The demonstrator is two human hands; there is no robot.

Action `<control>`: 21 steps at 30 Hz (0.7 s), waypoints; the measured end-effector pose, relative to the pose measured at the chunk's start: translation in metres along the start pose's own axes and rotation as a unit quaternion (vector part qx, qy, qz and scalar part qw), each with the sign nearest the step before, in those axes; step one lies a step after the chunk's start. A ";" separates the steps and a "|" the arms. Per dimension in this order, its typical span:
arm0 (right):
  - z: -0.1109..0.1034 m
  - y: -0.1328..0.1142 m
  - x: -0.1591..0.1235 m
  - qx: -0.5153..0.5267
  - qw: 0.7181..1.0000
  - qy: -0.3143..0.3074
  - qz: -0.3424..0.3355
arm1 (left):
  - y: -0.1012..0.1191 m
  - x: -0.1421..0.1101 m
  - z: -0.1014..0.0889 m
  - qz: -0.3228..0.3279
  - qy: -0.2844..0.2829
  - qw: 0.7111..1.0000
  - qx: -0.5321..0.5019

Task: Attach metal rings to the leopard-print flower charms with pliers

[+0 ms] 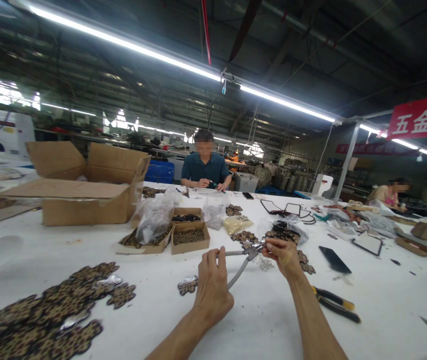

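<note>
My left hand (213, 286) is wrapped round the grey handles of a pair of pliers (251, 253), which points to the right above the white table. At the pliers' jaws, my right hand (284, 256) has its fingers pinched together. Whatever it holds there is too small to make out. Below the jaws lies a scatter of small shiny bits (265, 264). A leopard-print patch (187, 285) with a piece of silvery wrap rests left of my left hand. More leopard-print patches (243, 237) lie beyond the pliers.
A heap of leopard-print patches (59, 305) covers the near left. Small cartons of metal parts (189, 236) and a large open cardboard box (85, 210) stand behind. Yellow-and-black-handled pliers (336, 304) and a dark phone-like slab (334, 259) lie right. A co-worker (205, 167) sits opposite.
</note>
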State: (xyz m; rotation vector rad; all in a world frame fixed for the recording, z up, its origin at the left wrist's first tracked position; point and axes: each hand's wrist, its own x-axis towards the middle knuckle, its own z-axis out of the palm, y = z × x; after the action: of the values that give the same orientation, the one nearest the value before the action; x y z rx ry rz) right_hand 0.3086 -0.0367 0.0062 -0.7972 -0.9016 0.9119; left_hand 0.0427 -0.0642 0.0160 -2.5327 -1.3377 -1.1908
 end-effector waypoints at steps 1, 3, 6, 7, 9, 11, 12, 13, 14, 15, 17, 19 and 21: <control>0.000 0.000 0.000 0.000 1.000 0.000 -0.002 | 0.000 0.000 0.000 0.002 -0.002 1.000 -0.007; 0.000 0.000 0.000 0.001 1.000 -0.002 -0.005 | -0.001 0.000 0.000 0.006 -0.005 1.000 -0.019; 0.000 0.000 -0.001 0.001 1.000 -0.006 -0.014 | -0.002 0.001 -0.002 0.015 -0.005 0.999 -0.031; 0.000 -0.001 -0.002 0.001 1.000 -0.007 -0.018 | -0.003 0.002 -0.002 0.017 -0.005 0.999 -0.034; 0.000 0.000 -0.002 0.000 1.000 -0.008 -0.023 | -0.003 0.003 -0.003 0.017 -0.004 0.999 -0.040; -0.001 0.000 -0.001 -0.001 1.000 -0.008 -0.024 | -0.004 0.004 -0.004 0.013 -0.007 0.999 -0.048; -0.001 0.001 -0.001 -0.001 1.000 -0.008 -0.025 | -0.004 0.004 -0.004 0.011 -0.010 0.999 -0.051; -0.001 0.001 -0.001 0.001 1.000 -0.008 -0.027 | -0.005 0.004 -0.005 0.010 -0.012 0.999 -0.052; -0.001 0.001 -0.001 0.002 1.000 -0.008 -0.028 | -0.005 0.005 -0.005 0.010 -0.013 0.999 -0.051; -0.001 0.002 -0.001 0.004 1.000 -0.009 -0.028 | -0.006 0.005 -0.005 0.011 -0.013 0.999 -0.049; 0.000 0.002 -0.001 0.006 1.000 -0.009 -0.027 | -0.007 0.005 -0.004 0.016 -0.006 0.999 -0.044; 0.002 0.002 -0.001 0.009 1.000 -0.013 -0.023 | -0.008 0.004 -0.004 0.021 0.004 0.999 -0.036; 0.004 0.000 -0.002 0.015 1.000 -0.021 -0.017 | -0.008 0.004 -0.005 0.025 0.013 0.999 -0.025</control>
State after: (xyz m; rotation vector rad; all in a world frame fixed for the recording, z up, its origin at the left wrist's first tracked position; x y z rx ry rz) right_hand 0.3047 -0.0379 0.0073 -0.7373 -0.9324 0.9133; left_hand 0.0355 -0.0583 0.0195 -2.5599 -1.2483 -1.2589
